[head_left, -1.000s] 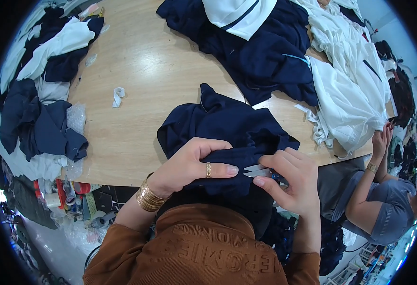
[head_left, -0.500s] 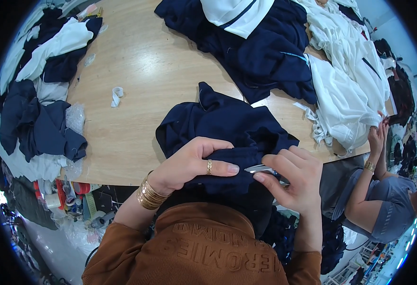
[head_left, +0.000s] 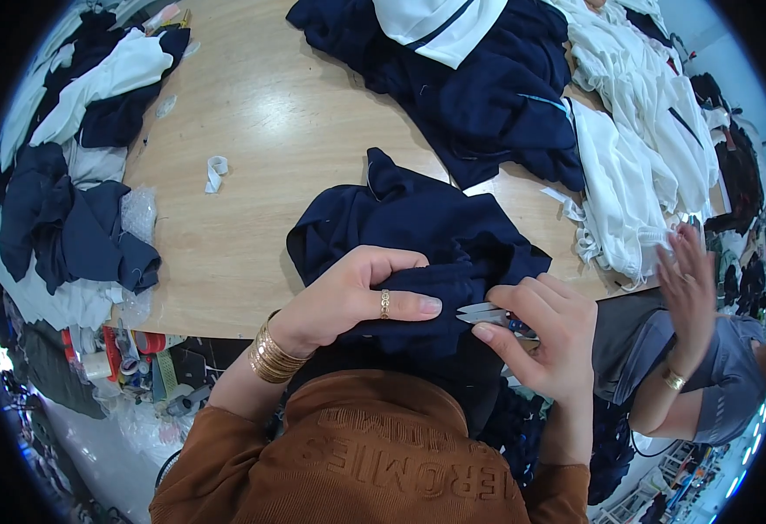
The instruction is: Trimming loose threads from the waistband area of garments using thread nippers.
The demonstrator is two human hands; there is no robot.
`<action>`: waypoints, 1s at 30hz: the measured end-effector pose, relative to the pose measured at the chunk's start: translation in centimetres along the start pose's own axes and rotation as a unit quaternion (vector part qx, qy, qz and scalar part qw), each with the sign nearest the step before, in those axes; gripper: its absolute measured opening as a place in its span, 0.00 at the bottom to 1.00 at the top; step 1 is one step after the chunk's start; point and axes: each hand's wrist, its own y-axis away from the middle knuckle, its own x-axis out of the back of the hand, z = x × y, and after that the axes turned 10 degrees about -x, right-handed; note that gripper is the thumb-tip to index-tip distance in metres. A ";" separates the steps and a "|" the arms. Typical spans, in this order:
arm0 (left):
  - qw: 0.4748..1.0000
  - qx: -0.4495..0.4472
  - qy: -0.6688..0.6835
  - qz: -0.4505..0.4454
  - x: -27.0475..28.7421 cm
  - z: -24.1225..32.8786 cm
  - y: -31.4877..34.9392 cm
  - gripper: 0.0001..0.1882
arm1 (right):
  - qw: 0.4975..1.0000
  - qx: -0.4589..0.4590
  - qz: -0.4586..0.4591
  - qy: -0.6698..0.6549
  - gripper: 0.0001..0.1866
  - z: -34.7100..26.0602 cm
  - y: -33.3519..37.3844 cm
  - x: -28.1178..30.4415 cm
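Where left grip (head_left: 350, 290) pinches, navy garment (head_left: 411, 217) lies inside.

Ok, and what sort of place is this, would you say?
Probably a garment workshop: white garments lie piled on the wooden table, and the right hand holds thread snips beside a navy garment.

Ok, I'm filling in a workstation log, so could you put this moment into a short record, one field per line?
Left hand: pinches the navy garment, thumb on top
Right hand: holds snips, blades slightly parted, pointing toward the left thumb
Garment position: bunched at the near edge of the wooden table
Table, left: dark clothes, bubble wrap, curled white strip
Table, far side: navy cloth under a white piece
Table, right: white garments
Co-worker's hand: blurred, near the white garments
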 end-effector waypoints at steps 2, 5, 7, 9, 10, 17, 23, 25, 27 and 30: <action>1.000 -0.004 0.016 -0.002 -0.1 0.2 -0.1 0.19 | 1.000 0.000 0.001 -0.003 0.13 0.0 -0.1 -0.1; 1.000 -0.016 0.025 -0.003 0.1 0.1 -0.3 0.16 | 1.000 0.002 0.006 -0.004 0.13 0.0 -0.4 0.0; 1.000 -0.024 0.016 0.002 0.1 0.0 -0.3 0.15 | 1.000 0.006 0.009 -0.010 0.12 0.1 -0.4 0.0; 0.999 -0.045 -0.004 0.015 -0.2 0.0 -0.5 0.16 | 0.998 -0.049 0.030 -0.036 0.12 -0.3 -0.2 0.0; 0.999 -0.049 -0.007 0.004 -0.4 -0.2 -0.2 0.16 | 0.991 -0.105 0.051 -0.063 0.13 -0.7 0.1 0.0; 0.922 -0.183 -0.228 0.254 -1.3 -2.4 -1.0 0.20 | 0.948 -0.110 0.133 -0.267 0.18 -0.9 -0.4 -4.2; 0.942 -0.180 -0.099 0.265 -0.4 -4.0 -1.1 0.19 | 0.960 -0.122 0.156 -0.197 0.14 -0.8 -0.3 -7.4; 0.949 -0.145 -0.074 0.269 0.2 -4.1 -1.4 0.26 | 0.958 -0.106 0.185 -0.192 0.13 -0.7 -0.4 -7.4; 0.959 -0.151 -0.079 0.225 -0.3 -3.0 -2.0 0.28 | 0.948 -0.099 0.219 -0.209 0.12 -0.6 -0.6 -7.7; 0.942 -0.177 -0.121 0.259 0.4 -4.1 -2.2 0.27 | 0.933 -0.121 0.220 -0.260 0.11 -0.3 -1.1 -7.9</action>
